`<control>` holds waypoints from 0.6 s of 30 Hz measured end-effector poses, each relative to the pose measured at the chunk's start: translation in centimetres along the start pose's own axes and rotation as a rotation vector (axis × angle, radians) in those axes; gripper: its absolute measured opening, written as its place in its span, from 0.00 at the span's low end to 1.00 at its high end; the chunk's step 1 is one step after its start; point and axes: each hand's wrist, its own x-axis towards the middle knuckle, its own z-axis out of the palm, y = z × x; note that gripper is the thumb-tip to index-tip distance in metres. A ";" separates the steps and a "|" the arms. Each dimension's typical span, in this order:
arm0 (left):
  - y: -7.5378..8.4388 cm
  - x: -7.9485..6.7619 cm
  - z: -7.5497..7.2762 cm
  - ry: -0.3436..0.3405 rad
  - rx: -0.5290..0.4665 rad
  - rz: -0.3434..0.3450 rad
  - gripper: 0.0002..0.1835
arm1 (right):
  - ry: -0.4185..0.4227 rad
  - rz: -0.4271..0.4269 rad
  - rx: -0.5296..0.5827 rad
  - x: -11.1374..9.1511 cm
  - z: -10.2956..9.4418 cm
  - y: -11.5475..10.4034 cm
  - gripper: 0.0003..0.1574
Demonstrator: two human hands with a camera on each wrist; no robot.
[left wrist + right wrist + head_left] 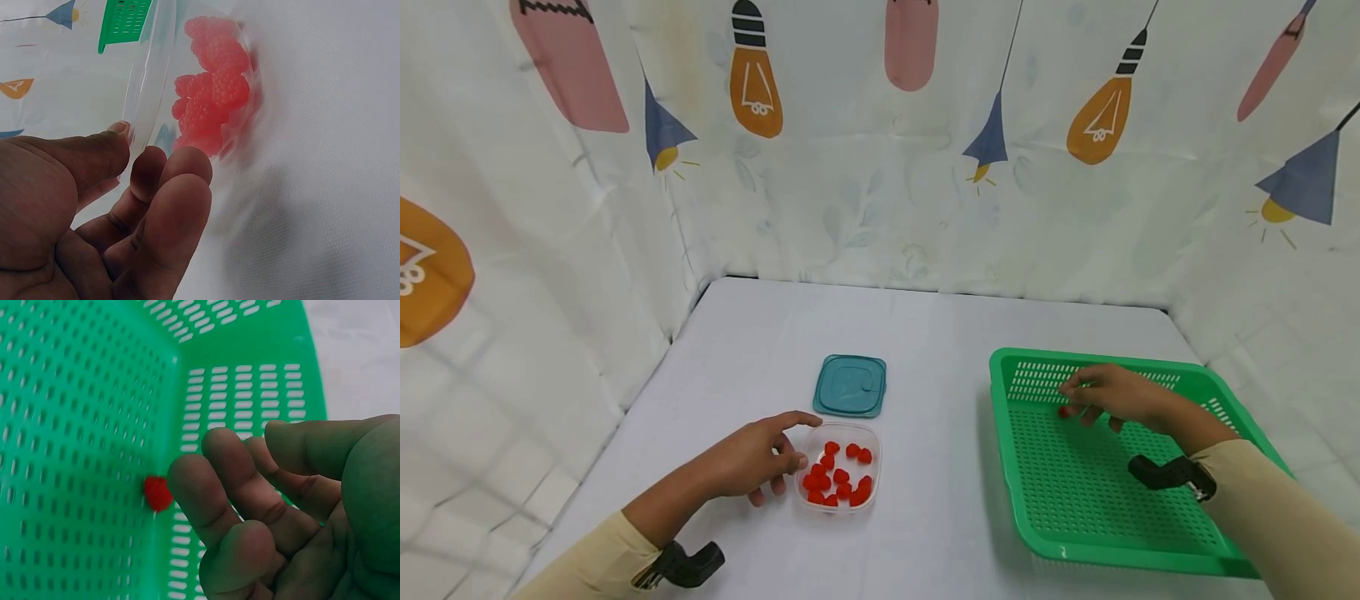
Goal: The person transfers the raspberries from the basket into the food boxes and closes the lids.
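In the head view, my left hand [752, 458] is at the left side of a small clear plastic container [838, 427]. Its index finger reaches the far corner and its thumb meets the rim; the other fingers bend loosely beside the wall. Several red raspberries [219, 53] lie in the container. My right hand [1116, 396] is inside the green basket [1022, 500], fingers loosely bent and nothing between them. One raspberry [157, 493] sits on the basket floor by the slotted wall, right near those fingertips.
A teal lid [850, 386] lies flat just behind the container. White cloth covers the table [932, 467], and printed curtains [865, 208] enclose its back and sides. The basket's raised rim stands around my right hand.
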 end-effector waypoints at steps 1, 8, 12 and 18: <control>0.0 0.0 0.0 0.000 0.000 0.000 0.30 | 0.002 0.001 -0.004 0.0 -0.1 0.2 0.28; -0.1 0.0 0.0 0.001 -0.007 -0.001 0.30 | 0.005 0.053 -0.016 0.4 0.3 1.7 0.27; -0.1 -0.1 0.0 0.002 -0.004 0.002 0.30 | 0.005 0.060 -0.023 0.5 0.6 2.0 0.27; 0.0 -0.1 0.0 0.007 -0.006 0.001 0.30 | -0.001 0.061 -0.062 0.6 0.7 2.1 0.24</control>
